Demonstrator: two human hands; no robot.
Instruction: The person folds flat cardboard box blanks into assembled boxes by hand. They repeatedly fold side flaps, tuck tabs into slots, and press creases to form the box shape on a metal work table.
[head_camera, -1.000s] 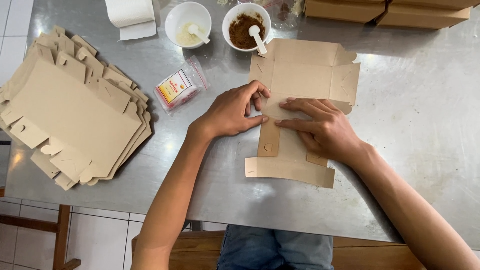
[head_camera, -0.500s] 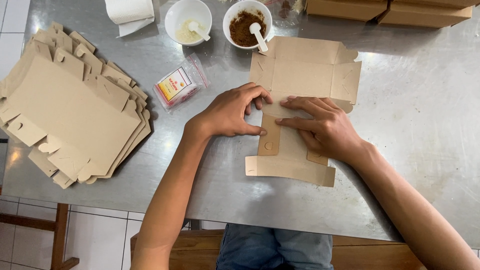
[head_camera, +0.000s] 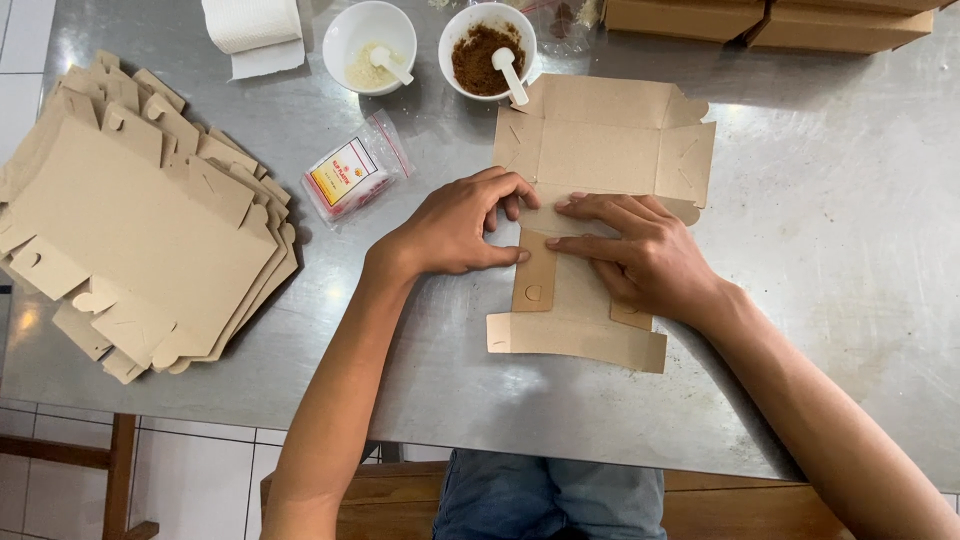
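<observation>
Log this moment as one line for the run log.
left hand: pressing cardboard box blank | right hand: flat on blank's fold | blank: lying on metal table | stack of blanks: far left

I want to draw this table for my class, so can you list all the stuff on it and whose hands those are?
Flat box blank: one, brown, under the hands.
Stack of box blanks: many, brown, table's left side.
Bowl of brown powder: one, white, with spoon.
Bowl of pale powder: one, white, with spoon.
Small packet: one, clear, red-yellow label.
Paper roll: one, white.
Closed boxes: two, brown.
Table: one, grey metal.
Left hand: pressing the blank.
Right hand: pressing the blank.
</observation>
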